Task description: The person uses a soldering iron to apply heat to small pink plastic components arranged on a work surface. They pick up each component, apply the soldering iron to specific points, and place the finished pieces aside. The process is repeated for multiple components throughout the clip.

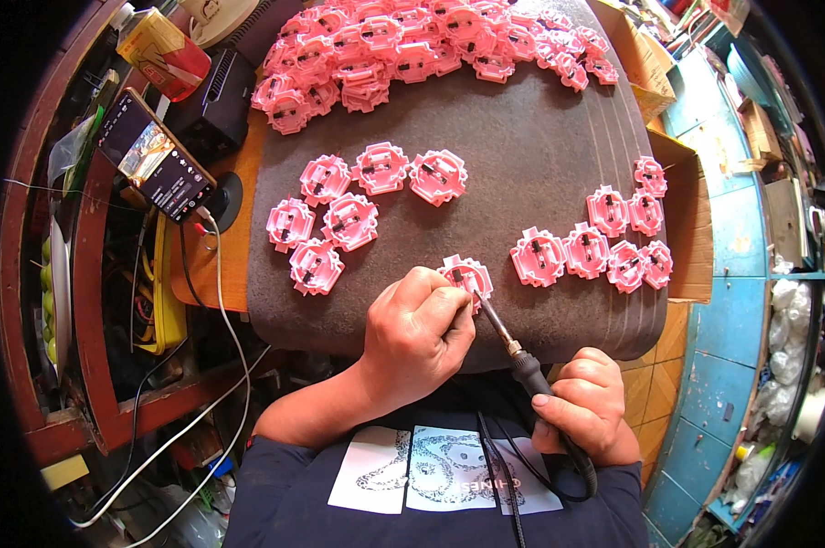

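A soldering iron (525, 367) with a black handle is gripped in my right hand (584, 402); its cord loops down below. The metal tip reaches a pink plastic part (467, 274) with a toothed rim, near the front of the brown board (412, 119). My left hand (417, 320) is closed right beside that part and covers some of it. What its fingers pinch, if anything, is hidden. More pink parts (349, 222) with small dark pieces inside lie to the left, and another group (538, 258) lies to the right.
A big heap of pink parts (380, 36) fills the board's far end. At the left, a phone (157, 151) on a stand has a white cable (221, 265) running down. A bottle (161, 55) stands behind it. Cardboard boxes (691, 215) border the board's right side.
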`<control>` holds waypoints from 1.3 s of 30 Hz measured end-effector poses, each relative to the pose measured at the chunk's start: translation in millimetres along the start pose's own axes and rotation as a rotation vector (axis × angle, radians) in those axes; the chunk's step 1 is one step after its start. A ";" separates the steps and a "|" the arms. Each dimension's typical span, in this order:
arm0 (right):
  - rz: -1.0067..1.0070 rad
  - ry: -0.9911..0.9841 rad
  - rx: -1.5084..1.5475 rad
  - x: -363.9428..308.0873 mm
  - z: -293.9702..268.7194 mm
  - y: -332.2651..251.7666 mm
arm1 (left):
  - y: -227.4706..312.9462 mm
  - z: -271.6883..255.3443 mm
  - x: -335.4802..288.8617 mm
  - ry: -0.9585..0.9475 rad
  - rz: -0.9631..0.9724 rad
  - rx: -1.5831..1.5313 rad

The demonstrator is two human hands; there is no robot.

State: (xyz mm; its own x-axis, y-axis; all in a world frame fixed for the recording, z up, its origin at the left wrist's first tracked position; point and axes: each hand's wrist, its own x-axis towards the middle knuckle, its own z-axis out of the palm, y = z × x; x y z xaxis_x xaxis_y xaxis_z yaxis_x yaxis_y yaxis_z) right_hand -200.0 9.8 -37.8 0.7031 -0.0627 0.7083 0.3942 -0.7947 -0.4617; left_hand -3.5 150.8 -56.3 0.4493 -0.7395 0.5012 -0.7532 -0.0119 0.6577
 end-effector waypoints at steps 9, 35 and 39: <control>0.008 0.012 0.005 -0.6 1.3 -0.9 | 0.1 0.5 0.2 0.001 0.003 -0.001; 0.138 0.185 -0.033 2.4 7.2 2.4 | -0.1 -0.2 -0.1 -0.006 0.006 -0.004; 0.182 0.092 -0.005 0.5 14.2 11.3 | 0.5 -0.8 0.3 -0.010 0.005 0.010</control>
State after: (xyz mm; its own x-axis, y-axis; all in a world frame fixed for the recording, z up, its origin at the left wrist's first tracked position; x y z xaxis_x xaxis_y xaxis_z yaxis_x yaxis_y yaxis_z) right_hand -186.7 9.3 -50.3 0.7052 -0.2601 0.6596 0.2630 -0.7680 -0.5840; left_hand -3.4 151.2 -55.4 0.4412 -0.7460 0.4988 -0.7600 -0.0150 0.6497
